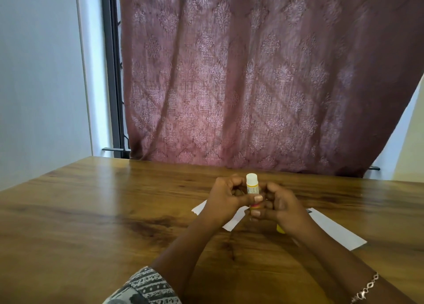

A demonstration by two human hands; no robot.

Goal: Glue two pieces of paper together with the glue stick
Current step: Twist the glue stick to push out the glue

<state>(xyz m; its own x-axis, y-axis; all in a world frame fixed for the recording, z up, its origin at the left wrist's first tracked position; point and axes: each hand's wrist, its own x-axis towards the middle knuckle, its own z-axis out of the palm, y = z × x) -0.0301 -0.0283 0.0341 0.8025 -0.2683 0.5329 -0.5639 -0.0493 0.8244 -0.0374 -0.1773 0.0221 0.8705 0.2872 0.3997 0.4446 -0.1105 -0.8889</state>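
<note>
Early stage: left hand (226, 198) and right hand (283, 208) both grip the upright glue stick (252, 185) above the table (91, 212). Beneath them lie left paper (199, 209) and right paper (335, 231), seemingly unjoined, so spreading glue and pressing remain.

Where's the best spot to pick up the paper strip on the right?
Pinch the right paper strip at its free right end, coming in from the right: it lies flat on the table, and its left end is hidden by the right hand holding the glue stick.

Upright glue stick (252, 185), white top, above 2 white papers (337, 232).
</note>
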